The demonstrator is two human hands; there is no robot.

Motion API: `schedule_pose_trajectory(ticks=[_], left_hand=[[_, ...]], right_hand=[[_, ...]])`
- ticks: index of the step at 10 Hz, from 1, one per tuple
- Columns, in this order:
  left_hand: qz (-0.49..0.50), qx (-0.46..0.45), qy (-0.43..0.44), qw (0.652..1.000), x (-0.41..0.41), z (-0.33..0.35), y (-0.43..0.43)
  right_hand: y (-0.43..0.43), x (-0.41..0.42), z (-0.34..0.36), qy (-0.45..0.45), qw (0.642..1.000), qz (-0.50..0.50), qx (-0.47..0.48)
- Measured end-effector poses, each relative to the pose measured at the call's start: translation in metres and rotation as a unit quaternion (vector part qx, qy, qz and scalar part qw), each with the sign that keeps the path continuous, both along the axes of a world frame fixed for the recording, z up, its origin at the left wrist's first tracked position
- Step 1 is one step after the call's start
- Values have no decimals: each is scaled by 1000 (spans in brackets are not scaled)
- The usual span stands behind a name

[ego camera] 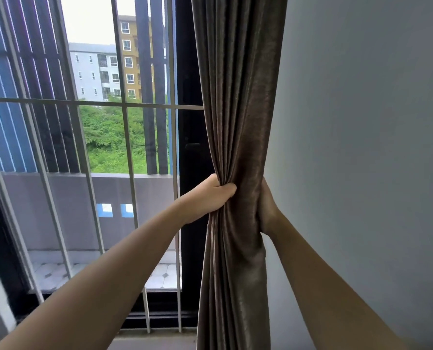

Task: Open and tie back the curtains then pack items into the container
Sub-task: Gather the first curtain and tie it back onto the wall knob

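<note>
A brown curtain [238, 109] hangs gathered into a tight bundle at the right edge of the window, next to the wall. My left hand [210, 195] grips the bundle from its left side, fingers closed into the folds at about mid height. My right hand [267, 210] holds the same bundle from its right side; its fingers are hidden behind the cloth. Both arms reach forward and up. No tie-back and no container are in view.
A white metal grille [124, 104] covers the window, with a dark frame [190, 160] beside the curtain. A plain grey wall [362, 147] fills the right side. Beyond the glass lie a tiled balcony, trees and buildings.
</note>
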State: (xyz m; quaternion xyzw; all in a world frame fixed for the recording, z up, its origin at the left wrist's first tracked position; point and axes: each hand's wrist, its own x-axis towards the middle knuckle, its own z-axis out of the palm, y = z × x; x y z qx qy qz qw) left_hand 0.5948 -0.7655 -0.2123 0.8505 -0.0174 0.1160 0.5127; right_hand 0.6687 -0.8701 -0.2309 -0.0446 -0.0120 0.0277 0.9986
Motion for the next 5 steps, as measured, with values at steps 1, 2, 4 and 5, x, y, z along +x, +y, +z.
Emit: schedule_pose_trajectory(ticks=[1, 2, 4, 5], left_hand=[[97, 230, -31, 968, 1, 14, 10], [117, 272, -47, 954, 2, 21, 14], [158, 182, 3, 971, -1, 38, 8], [126, 100, 41, 986, -2, 58, 4]], right_hand=[[-13, 12, -16, -325, 794, 116, -500], [-19, 8, -22, -325, 778, 193, -502], [-12, 5, -48, -300, 748, 196, -559], [-8, -5, -58, -359, 724, 169, -564]])
